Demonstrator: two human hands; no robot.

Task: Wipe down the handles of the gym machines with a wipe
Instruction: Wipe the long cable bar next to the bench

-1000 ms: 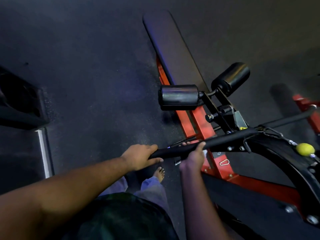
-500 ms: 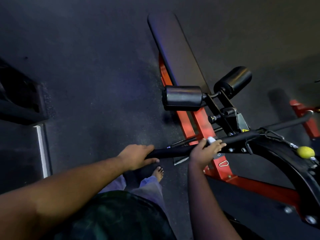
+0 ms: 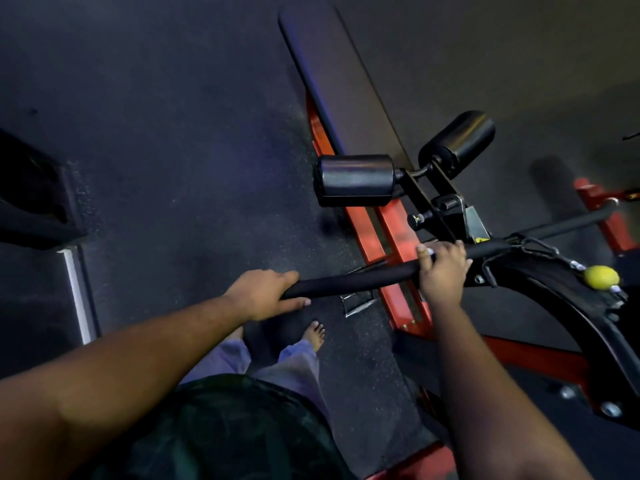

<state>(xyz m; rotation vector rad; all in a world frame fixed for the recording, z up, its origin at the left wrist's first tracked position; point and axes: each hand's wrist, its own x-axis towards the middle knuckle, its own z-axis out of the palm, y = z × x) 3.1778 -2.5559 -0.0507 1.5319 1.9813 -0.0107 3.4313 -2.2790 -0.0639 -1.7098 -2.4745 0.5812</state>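
Left hand (image 3: 266, 294) clamped on bar (image 3: 353, 279) end, steadying; right hand (image 3: 443, 271) wrapped round bar, wipe (image 3: 430, 251) beneath, scrubbing.

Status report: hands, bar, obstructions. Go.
Left hand grips bar end. Right hand wraps bar mid-span, wipe barely visible beneath. Nothing blocking.

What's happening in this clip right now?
A person is wiping a gym machine's black bar. The left hand grips the bar's near end, steadying it. The right hand is wrapped around the bar further along, near the red frame, with a bit of white wipe showing at the fingertips. The padded bench lies beyond.
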